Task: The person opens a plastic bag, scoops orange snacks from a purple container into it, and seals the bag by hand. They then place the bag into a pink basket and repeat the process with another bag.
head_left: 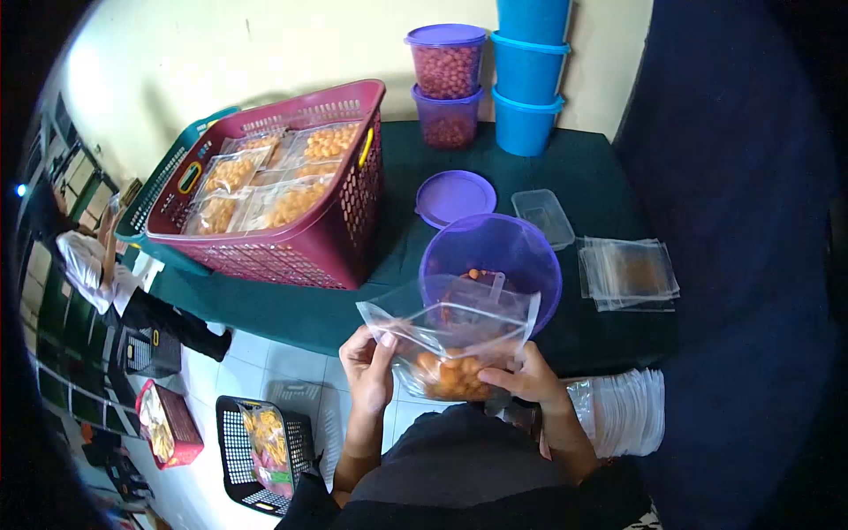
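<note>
A transparent plastic bag (446, 340) with round orange snack balls (446, 375) in its bottom is held up in front of my body. My left hand (367, 367) pinches the bag's left side, thumb toward me. On the right side, my right hand (528, 380) grips it, thumb pressed against the plastic near the snack balls. Just behind the bag stands an open purple bucket (548, 265), partly covered by it. Some orange balls and the handle of a scoop (498, 284) show inside the bucket.
A maroon basket (291, 256) full of filled bags stands left on the dark green table. Behind are a purple lid (456, 198), a plastic container (542, 219) and stacked blue tubs (527, 124). Flat empty bags (629, 272) lie right. Baskets (305, 442) and a person (97, 274) are at left.
</note>
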Demonstrator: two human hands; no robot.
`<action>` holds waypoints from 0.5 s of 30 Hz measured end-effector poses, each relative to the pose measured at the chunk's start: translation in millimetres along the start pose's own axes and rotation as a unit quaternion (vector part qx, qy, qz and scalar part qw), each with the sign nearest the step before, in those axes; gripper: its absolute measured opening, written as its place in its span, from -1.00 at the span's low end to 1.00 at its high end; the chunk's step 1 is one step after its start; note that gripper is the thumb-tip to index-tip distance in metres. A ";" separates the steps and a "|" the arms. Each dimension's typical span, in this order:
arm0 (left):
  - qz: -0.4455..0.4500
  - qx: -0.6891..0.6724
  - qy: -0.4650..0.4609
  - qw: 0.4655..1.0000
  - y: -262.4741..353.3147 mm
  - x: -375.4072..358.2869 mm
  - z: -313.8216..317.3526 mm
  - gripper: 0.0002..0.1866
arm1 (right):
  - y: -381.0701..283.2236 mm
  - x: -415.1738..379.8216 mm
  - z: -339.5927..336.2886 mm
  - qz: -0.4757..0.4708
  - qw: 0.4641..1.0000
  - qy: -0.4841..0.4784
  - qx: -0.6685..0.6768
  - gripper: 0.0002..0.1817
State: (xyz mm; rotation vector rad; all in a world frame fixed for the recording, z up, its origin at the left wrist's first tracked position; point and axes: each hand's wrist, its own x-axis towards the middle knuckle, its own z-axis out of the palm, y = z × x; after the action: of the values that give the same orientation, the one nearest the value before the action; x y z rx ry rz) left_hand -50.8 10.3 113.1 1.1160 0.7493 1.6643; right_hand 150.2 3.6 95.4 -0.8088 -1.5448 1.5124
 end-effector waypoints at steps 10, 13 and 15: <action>0.035 0.105 0.038 0.993 17.4 -44.0 -24.4 -0.87 | -11.6 8.3 27.3 -0.203 0.968 0.126 0.076 -0.87; 0.051 0.105 0.049 0.992 25.6 -52.8 -31.1 -0.88 | -9.1 7.1 39.1 -0.196 0.968 0.113 0.107 -0.88; 0.066 0.120 0.060 0.989 34.4 -59.0 -36.6 -0.90 | -5.8 6.2 50.1 -0.201 0.967 0.122 0.096 -0.87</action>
State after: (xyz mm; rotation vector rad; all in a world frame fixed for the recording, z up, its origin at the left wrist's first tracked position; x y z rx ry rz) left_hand -90.4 -56.2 108.9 1.2643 0.9915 1.7997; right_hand 103.8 -15.1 104.2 -0.5085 -1.2647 1.1929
